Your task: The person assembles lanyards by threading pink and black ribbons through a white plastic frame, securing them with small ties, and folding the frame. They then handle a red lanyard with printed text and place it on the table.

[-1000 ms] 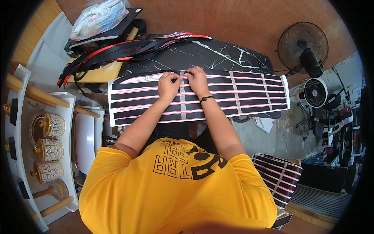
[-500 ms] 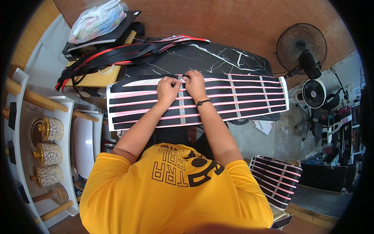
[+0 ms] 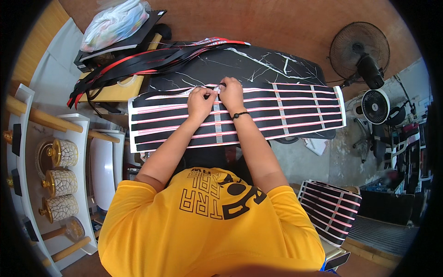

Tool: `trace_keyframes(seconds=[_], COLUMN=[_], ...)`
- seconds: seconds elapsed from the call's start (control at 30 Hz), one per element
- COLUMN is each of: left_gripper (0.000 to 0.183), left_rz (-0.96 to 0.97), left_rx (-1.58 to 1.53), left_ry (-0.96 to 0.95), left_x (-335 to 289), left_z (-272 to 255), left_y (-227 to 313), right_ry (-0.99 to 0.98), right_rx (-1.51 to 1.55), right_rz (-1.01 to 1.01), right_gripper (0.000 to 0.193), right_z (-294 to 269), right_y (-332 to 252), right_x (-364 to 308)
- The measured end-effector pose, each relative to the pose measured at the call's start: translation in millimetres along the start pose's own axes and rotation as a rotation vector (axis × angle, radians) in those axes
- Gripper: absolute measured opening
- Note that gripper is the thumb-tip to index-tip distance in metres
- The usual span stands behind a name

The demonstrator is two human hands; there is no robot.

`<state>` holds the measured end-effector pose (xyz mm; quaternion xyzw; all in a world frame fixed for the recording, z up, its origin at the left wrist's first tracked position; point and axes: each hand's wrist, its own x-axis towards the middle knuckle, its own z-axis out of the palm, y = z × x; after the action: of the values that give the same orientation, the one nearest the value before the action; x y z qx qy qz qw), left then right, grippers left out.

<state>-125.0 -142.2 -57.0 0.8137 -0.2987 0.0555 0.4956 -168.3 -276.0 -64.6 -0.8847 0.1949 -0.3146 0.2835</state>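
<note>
While a heap of black and red straps (image 3: 138, 64) lies across the far left of the black marbled table (image 3: 258, 76), below a tied plastic bag (image 3: 115, 27), two fans (image 3: 360, 55) stand off to the right, and a second striped panel (image 3: 330, 212) sits lower right. The person's own forearms cross the near edge of the striped sheet (image 3: 161, 123) and hide part of it. That sheet lies along the table's near side: black bands, thin pink-and-white lines, grey cross strips (one runs under the hands) and white ends. At its far edge, left hand (image 3: 201, 102) and right hand (image 3: 231, 96) pinch a black strip (image 3: 161, 94), which curves loosely leftward.
</note>
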Motion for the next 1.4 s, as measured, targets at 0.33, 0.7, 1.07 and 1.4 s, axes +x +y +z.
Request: trace_keyframes(seconds=[0.33,0.7,1.07,1.4], left_gripper=[0.015,0.013,0.014,0.02], left_rz=[-0.008,0.014,0.007,-0.013], left_rx=[-0.06,-0.112,-0.08,0.004], left_ry=[0.018,-0.018,-0.032,-0.109], left_x=[-1,-4,-3,14], left_z=[0,-8,-7,3], left_y=[-2,2,4,-7], right_ry=[-0.034,-0.136,-0.157,-0.281], right_rx=[-0.045,-0.017,0.278,-0.004], right_rz=[0.095,0.239,-0.101,0.033], right_gripper=[0.012,0.022,0.012,0.013], right_z=[3,-1,-45,-34], right_y=[-5,-1,10,5], right_x=[9,27,-13,-5])
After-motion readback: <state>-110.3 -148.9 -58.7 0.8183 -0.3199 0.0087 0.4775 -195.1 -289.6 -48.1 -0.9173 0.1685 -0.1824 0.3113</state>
